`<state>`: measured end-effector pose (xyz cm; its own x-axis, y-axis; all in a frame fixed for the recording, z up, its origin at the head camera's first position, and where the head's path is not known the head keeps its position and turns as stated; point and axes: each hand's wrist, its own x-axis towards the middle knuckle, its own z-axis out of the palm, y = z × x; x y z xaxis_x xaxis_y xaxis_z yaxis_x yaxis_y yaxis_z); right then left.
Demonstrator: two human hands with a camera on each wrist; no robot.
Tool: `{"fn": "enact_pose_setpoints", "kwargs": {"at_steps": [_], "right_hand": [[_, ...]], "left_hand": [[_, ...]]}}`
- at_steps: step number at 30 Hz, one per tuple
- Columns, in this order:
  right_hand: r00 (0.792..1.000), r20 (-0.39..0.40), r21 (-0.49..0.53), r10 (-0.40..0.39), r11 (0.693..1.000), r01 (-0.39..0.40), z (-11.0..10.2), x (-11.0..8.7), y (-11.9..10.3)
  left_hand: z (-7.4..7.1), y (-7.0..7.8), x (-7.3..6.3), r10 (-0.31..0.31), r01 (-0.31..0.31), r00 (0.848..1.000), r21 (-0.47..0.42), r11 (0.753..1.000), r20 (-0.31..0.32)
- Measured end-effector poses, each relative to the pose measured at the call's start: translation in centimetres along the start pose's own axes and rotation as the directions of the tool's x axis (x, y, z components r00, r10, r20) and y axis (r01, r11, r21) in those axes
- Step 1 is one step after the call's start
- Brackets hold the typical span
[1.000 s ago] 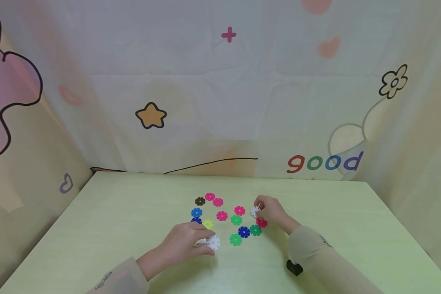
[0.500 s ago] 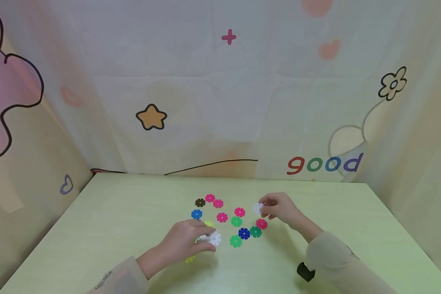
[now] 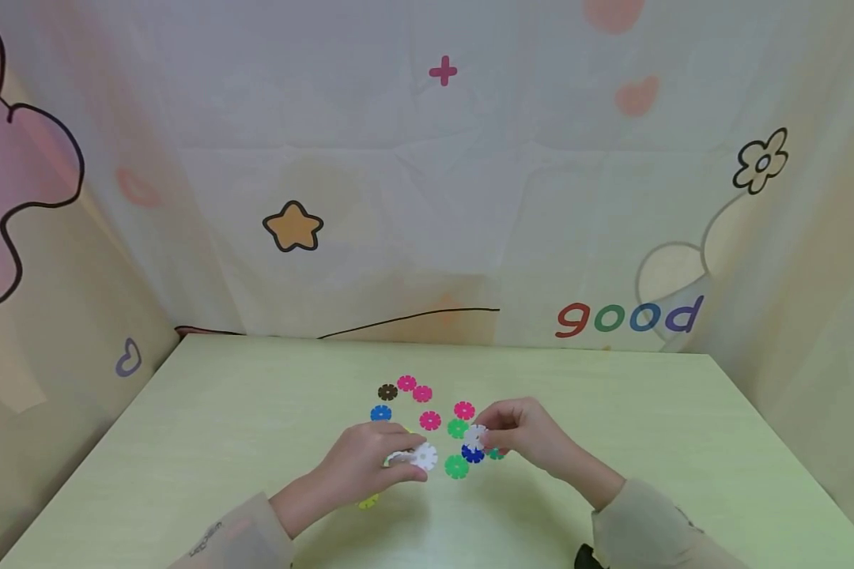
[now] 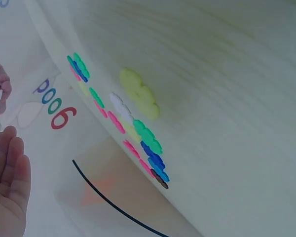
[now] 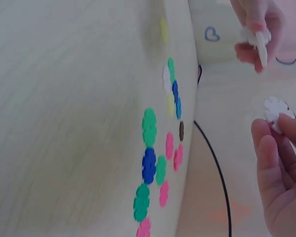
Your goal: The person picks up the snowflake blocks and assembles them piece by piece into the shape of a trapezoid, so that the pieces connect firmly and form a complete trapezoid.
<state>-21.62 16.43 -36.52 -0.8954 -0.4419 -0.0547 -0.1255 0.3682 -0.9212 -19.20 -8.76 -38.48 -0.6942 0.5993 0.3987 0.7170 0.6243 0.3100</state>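
My left hand [image 3: 352, 465] grips joined white snowflake discs [image 3: 425, 456] between thumb and fingers, above the table's near middle. One disc faces the head camera; another stands edge-on behind it, partly hidden by the fingers. To the right, my right hand [image 3: 530, 437] pinches a single white snowflake disc [image 3: 475, 436] by its edge. In the right wrist view, that notched white disc [image 5: 275, 109] is held apart from the joined white discs [image 5: 261, 43] in the other hand. The left wrist view catches only part of each hand and its white pieces.
On the pale table [image 3: 242, 403] lie several loose snowflake discs: pink [image 3: 430, 420], light green [image 3: 457, 467], dark blue [image 3: 473, 454], blue [image 3: 380, 413], brown [image 3: 387, 392] and yellow [image 3: 368, 501]. A white loose disc [image 4: 120, 105] shows in the left wrist view. Printed cloth [image 3: 398, 197] hangs behind.
My right hand has picked up a white disc from the right side and carried it leftward, toward my left hand. The left hand has shifted slightly right and kept its white discs.
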Motion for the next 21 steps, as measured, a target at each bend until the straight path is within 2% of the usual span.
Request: {"fn": "enact_pose_setpoints", "kwargs": {"at_steps": [9, 16, 21], "right_hand": [[0.990, 0.044, -0.029, -0.132, 0.991, 0.133, 2.2, -0.9, -1.3], [0.985, 0.041, -0.062, -0.166, 0.984, 0.169, 3.0, -1.1, -1.4], [0.982, 0.027, -0.088, -0.186, 0.978, 0.188, 3.4, -1.1, -1.2]], "left_hand": [[0.0, 0.4, 0.2, 0.035, -0.036, 0.999, -0.045, 0.998, -0.015], [0.1, 0.4, -0.1, 0.055, -0.055, 0.998, -0.047, 0.997, -0.013], [0.1, 0.4, -0.1, 0.050, -0.049, 0.999, -0.072, 0.996, 0.016]]}}
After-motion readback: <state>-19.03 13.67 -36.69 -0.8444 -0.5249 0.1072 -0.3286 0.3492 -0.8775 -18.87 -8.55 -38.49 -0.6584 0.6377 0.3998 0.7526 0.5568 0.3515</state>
